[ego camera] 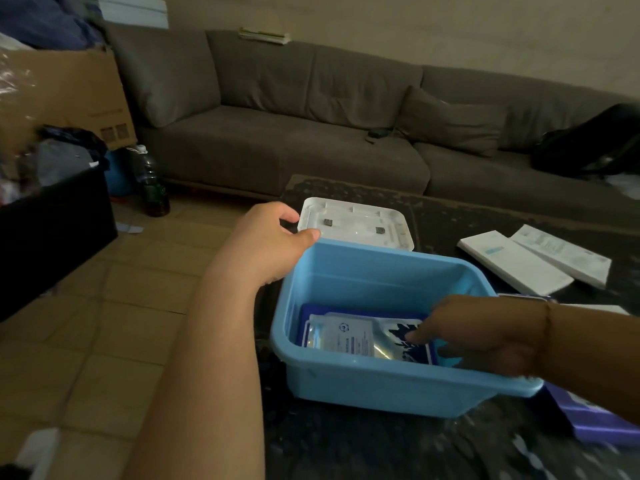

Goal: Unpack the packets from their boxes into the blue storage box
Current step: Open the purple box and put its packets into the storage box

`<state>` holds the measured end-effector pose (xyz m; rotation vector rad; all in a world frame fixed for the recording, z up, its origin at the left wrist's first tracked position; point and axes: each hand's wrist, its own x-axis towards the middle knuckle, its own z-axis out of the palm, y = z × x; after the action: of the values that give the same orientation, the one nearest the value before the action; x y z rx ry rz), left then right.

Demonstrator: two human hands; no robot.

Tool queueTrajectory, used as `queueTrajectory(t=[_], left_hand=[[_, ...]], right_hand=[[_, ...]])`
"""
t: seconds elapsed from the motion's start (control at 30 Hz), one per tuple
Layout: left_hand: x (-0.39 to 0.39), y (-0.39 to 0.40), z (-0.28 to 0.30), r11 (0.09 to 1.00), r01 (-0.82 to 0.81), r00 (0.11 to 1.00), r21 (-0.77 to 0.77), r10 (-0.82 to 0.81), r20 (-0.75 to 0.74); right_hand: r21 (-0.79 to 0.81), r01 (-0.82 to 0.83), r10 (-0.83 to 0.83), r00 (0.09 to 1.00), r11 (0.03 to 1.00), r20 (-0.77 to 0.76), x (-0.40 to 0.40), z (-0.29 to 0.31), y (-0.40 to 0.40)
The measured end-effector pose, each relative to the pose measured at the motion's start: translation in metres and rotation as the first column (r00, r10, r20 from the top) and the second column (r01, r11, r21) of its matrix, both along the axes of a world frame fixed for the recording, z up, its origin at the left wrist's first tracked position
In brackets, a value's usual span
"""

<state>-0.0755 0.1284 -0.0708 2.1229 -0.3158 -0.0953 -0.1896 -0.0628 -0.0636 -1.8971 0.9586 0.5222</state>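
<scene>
1. The left hand (273, 237) grips the far-left corner of the blue storage box (388, 386), thumb over the rim and fingers curled behind it. Should that grip slacken while the other hand works inside, the light box could slide on the dark desk (381, 452).
2. The right hand (485, 334) reaches over the right wall into the box, one finger pressing down on the packets (349, 336) lying flat on its bottom. The other fingers fall in shadow, so whether they pinch anything cannot be told.
3. The foil-faced packet looks slick; a careless withdrawal may drag it up the wall or skew the stack, leaving less room for later packets.
4. The right forearm crosses the near-right rim, which juts past a purple box (595, 424). Weight leaning there might tip the storage box or knock the purple one.
5. Two white boxes (533, 261) lie well apart on the right, seemingly still to be unpacked. A white lid (360, 223) rests just behind the storage box, and pulling the box backward could nudge it toward the desk's edge.
</scene>
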Motion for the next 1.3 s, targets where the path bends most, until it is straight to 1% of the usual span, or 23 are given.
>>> queueTrajectory(t=[0.1,0.33,0.43,0.53,0.57,0.6,0.67,0.7,0.77,0.83,0.9,0.97,1.2,1.27,1.3], left_hand=[[0.0,0.0,-0.001,1.0,-0.006,1.0,0.0,0.006,0.002],[0.001,0.0,-0.003,0.998,-0.051,0.998,0.027,0.05,0.03],[0.001,-0.001,-0.002,0.997,-0.057,0.998,0.049,0.055,0.042],[0.0,0.0,-0.002,0.997,-0.049,0.998,0.053,0.047,0.044],[0.0,0.001,-0.002,0.998,-0.046,0.998,0.051,0.043,0.044],[0.0,0.001,-0.002,0.998,-0.042,0.998,0.049,0.04,0.044],[-0.001,0.001,-0.002,0.998,-0.037,0.999,0.046,0.035,0.04],[-0.001,0.001,-0.002,0.998,-0.032,0.999,0.046,0.031,0.036],[-0.001,0.001,-0.001,0.998,-0.025,0.999,0.05,0.023,0.028],[-0.001,0.001,-0.001,0.998,-0.016,1.0,0.053,0.015,0.018],[-0.001,0.001,-0.001,0.998,-0.014,1.0,0.053,0.013,0.012],[-0.001,0.001,0.0,0.999,-0.01,1.0,0.051,0.009,0.011],[-0.001,0.0,0.002,0.997,0.013,1.0,0.082,-0.013,-0.004],[0.0,0.0,0.001,0.993,0.04,0.999,0.113,-0.038,-0.024],[0.0,-0.001,0.002,0.99,0.056,0.998,0.133,-0.052,-0.033]], right_hand=[[0.003,0.017,-0.016,0.999,1.0,-0.035,0.003,-0.006,0.001],[-0.039,-0.062,0.057,0.992,0.997,-0.108,0.008,-0.01,0.003],[-0.109,-0.166,0.149,0.977,0.98,-0.152,0.01,-0.013,0.001],[-0.206,-0.31,0.277,0.945,0.928,-0.174,0.013,-0.007,-0.006],[-0.27,-0.396,0.355,0.915,0.878,-0.189,0.014,-0.006,-0.009],[-0.347,-0.508,0.457,0.861,0.788,-0.223,0.015,-0.004,-0.011],[-0.453,-0.706,0.647,0.697,0.544,-0.309,0.016,0.0,-0.014],[-0.478,-0.767,0.705,0.615,0.428,-0.354,0.017,0.0,-0.015],[-0.501,-0.831,0.769,0.479,0.241,-0.423,0.02,0.0,-0.016],[-0.473,-0.87,0.812,0.371,0.136,-0.45,0.021,-0.004,-0.018],[-0.435,-0.898,0.835,0.289,0.066,-0.469,0.022,-0.011,-0.019],[-0.425,-0.905,0.835,0.244,0.014,-0.493,0.023,-0.019,-0.019],[-0.483,-0.875,0.82,0.256,-0.029,-0.512,0.027,-0.045,-0.021],[-0.498,-0.866,0.822,0.253,-0.043,-0.509,0.022,-0.034,-0.018],[-0.524,-0.851,0.828,0.276,-0.026,-0.488,0.018,-0.022,-0.02]])
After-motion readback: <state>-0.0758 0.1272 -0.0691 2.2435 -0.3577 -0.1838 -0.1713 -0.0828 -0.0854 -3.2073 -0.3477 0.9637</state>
